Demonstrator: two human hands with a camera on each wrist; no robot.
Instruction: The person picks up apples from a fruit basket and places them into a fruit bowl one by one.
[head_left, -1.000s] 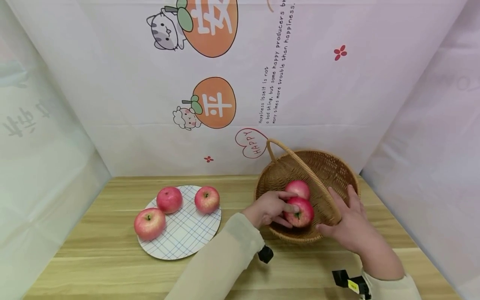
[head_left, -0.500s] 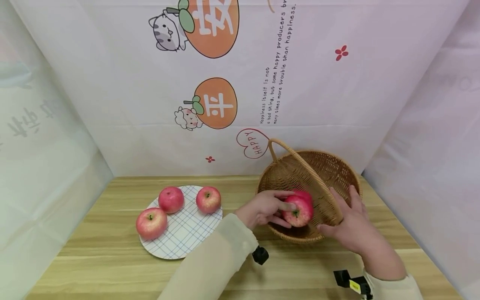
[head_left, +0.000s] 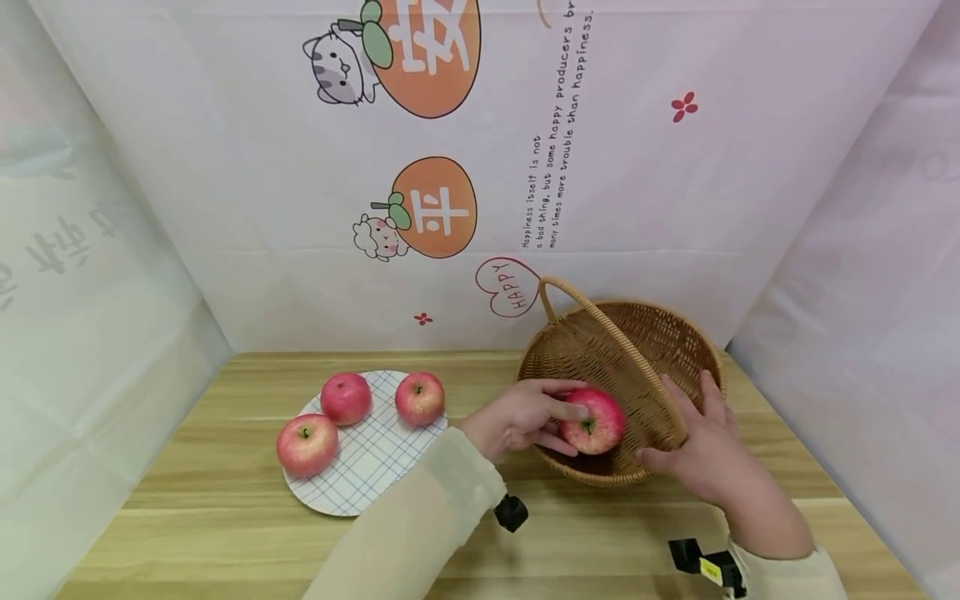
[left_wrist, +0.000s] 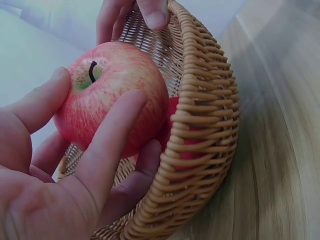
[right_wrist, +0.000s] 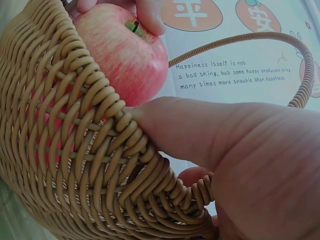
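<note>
In the head view my left hand (head_left: 525, 419) holds a red apple (head_left: 602, 422) over the near left part of the wicker basket (head_left: 667, 337). The left wrist view shows thumb and fingers spread around this apple, its stem facing up and toward the thumb. Beneath it, a second red apple (left_wrist: 174, 106) shows inside the basket, mostly hidden by the held one and the weave. My right hand (head_left: 701, 457) grips the basket's right side at the foot of its arched handle (head_left: 611, 327). In the right wrist view its thumb (right_wrist: 175, 125) lies on the rim.
Left of the basket, a round checked plate (head_left: 390, 450) bears three apples, one of them a red apple (head_left: 420, 398) at its right edge. The wooden table (head_left: 225, 517) ends at a printed white backdrop (head_left: 600, 167), with white sheets at both sides.
The apple in my left hand has shifted slightly left. The other apple in the basket, visible behind it before, has dropped out of sight in the head view. My right hand keeps its hold.
</note>
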